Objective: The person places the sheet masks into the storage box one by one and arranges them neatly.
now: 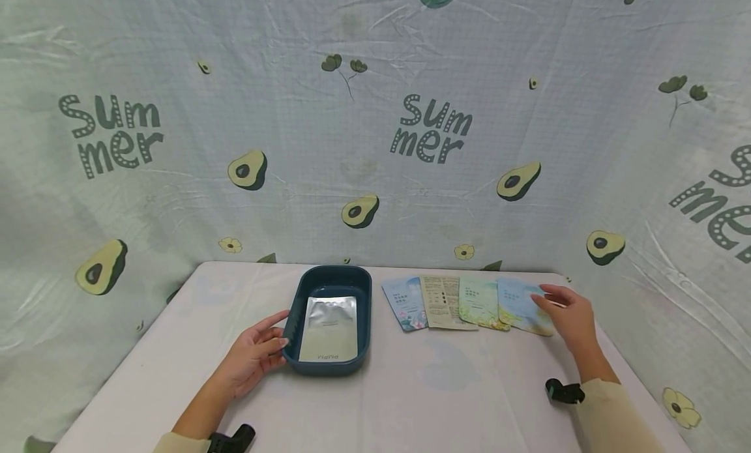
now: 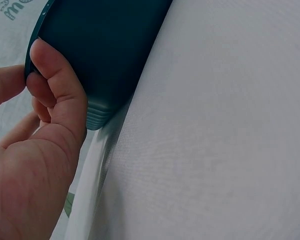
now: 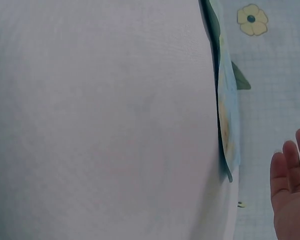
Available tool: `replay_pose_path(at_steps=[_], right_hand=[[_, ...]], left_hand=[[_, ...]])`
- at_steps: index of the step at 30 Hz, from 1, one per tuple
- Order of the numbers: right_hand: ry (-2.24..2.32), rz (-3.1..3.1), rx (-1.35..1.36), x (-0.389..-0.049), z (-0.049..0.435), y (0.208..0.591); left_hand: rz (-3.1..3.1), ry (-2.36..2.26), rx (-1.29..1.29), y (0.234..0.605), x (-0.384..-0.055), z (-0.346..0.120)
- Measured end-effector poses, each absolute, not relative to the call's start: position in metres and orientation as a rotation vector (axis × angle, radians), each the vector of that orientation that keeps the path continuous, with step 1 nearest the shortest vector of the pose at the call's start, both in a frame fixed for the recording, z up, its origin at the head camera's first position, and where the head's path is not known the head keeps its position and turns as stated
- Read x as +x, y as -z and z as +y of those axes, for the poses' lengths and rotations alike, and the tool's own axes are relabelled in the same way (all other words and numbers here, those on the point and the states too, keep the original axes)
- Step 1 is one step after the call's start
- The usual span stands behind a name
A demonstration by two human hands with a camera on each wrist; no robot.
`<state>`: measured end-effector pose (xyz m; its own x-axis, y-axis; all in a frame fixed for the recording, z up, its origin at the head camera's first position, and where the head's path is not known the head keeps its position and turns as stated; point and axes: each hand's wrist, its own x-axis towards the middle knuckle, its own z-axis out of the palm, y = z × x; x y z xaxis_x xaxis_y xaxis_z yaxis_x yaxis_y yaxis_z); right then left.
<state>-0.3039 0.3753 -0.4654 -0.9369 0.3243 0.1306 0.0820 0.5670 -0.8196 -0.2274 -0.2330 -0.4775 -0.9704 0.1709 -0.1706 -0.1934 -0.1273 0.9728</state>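
My left hand [image 1: 253,356] pinches the left rim of a dark blue plastic tub [image 1: 327,369], with the thumb over the edge in the left wrist view. A silver foil packet [image 1: 330,329] lies flat inside the tub. To its right, several face-mask-like sachets overlap in a row: a blue floral one [image 1: 406,303], a beige one with printed text [image 1: 448,303], a green one [image 1: 481,300] and a light blue one [image 1: 522,303]. My right hand [image 1: 566,313] is beside the light blue sachet, fingers extended; the right wrist view shows a gap between them.
A white cloth covers the table [image 1: 422,407]. Behind and at the sides hangs a pale curtain [image 1: 293,133] printed with avocados and lettering. Black wrist cameras sit on both wrists.
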Motion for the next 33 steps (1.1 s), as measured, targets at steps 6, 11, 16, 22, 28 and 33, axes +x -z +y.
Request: replay_pose_path(at_steps=[6, 11, 16, 22, 28, 33], right_hand=[[-1.307, -2.537, -0.371, -0.311, 0.381, 0.466], [-1.318, -2.547, -0.399, -0.317, 0.386, 0.469], [-1.356, -2.562, -0.456, -0.323, 0.388, 0.472], [-1.385, -2.609, -0.518, -0.33, 0.392, 0.477], [-1.372, -2.66, -0.55, -0.339, 0.394, 0.478], [-1.365, -2.701, -0.58, -0.347, 0.396, 0.48]], left_hand=[[1.9, -2.191, -0.031, 0.477, -0.227, -0.232], [1.898, -2.195, -0.034, 0.477, -0.227, -0.232], [1.894, -2.198, -0.022, 0.477, -0.227, -0.233], [1.881, -2.198, -0.016, 0.477, -0.226, -0.232], [1.88, -2.203, -0.01, 0.478, -0.226, -0.232], [1.875, -2.208, -0.007, 0.478, -0.227, -0.232]])
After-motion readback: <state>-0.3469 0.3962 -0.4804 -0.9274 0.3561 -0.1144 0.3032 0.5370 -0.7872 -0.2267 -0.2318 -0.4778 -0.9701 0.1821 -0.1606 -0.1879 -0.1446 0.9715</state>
